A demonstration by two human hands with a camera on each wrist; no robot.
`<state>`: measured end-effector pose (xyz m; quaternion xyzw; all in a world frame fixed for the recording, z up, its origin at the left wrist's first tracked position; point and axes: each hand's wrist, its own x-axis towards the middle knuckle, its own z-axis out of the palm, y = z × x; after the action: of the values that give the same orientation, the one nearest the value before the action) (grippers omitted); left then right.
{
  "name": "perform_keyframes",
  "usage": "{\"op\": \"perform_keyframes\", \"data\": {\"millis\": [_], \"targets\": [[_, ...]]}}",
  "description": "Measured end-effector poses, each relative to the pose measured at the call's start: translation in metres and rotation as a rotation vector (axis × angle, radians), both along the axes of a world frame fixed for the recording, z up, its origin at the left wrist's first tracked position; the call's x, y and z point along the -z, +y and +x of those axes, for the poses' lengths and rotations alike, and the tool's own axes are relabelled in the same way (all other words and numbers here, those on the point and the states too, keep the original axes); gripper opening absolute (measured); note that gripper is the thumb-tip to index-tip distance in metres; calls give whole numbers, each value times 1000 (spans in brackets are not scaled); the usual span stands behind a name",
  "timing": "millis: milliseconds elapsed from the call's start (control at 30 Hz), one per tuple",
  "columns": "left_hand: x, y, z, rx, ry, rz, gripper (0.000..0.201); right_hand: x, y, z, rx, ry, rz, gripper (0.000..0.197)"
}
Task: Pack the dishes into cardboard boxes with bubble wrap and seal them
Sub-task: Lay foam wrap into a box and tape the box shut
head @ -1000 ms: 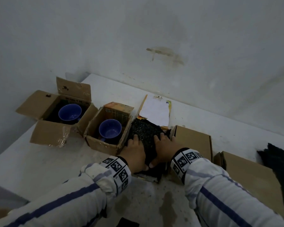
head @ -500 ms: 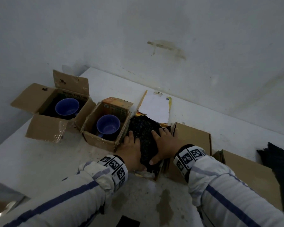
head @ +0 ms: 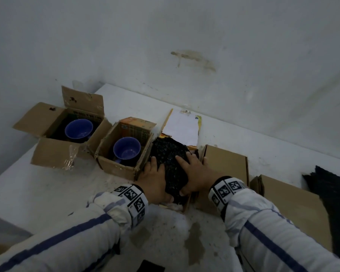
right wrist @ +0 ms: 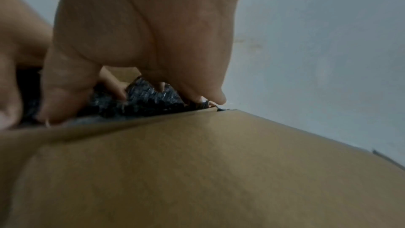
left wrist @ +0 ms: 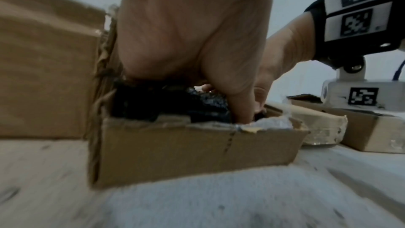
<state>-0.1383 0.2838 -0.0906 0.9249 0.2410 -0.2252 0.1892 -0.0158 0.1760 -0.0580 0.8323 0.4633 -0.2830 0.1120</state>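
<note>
A bundle of black bubble wrap (head: 168,157) sits in a small open cardboard box (left wrist: 197,146) in front of me. My left hand (head: 155,178) presses on the bundle's left side. In the left wrist view its thumb pokes down inside the box's near wall. My right hand (head: 192,171) lies flat over the bundle's right side, fingers spread across the wrap (right wrist: 149,100). To the left, two open boxes (head: 116,170) (head: 47,118) each hold a blue mug (head: 127,148) (head: 79,128). What the bundle wraps is hidden.
Two closed cardboard boxes (head: 226,163) (head: 294,201) lie just right of my right hand. A sheet of black wrap (head: 334,193) is at the far right. A flap with white paper (head: 182,127) stands up behind the bundle. The white wall runs close behind the table.
Both hands stay on the black bundle. My right fingers have slid a little farther across its top, and the left hand has shifted slightly forward along its side.
</note>
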Motion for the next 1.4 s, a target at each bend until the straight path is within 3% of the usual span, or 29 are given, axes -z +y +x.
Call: {"op": "perform_keyframes", "data": {"millis": [133,267,467,600,767,933,1233,1400], "targets": [[-31,-15,17,70,29,150,102,-17,-20,12,174,112,297,83],[-55,-55,55,172,-43,64,75,-32,-65,23,343,58,443,45],[-56,-160,119,268,-273,-67,42,-45,-173,54,596,-29,509,35],[-53,-237,150,340,-323,-108,52,-46,-258,77,779,-116,545,33],[-53,-306,174,443,-369,-134,50,-30,-346,102,983,-235,528,29],[-48,-341,179,417,-389,-97,46,5,-382,106,898,-164,201,40],[-35,-345,179,388,-463,-38,47,29,-396,104,629,-363,167,30],[-35,-349,186,379,-448,-45,43,23,-405,109,695,-373,242,29]]}}
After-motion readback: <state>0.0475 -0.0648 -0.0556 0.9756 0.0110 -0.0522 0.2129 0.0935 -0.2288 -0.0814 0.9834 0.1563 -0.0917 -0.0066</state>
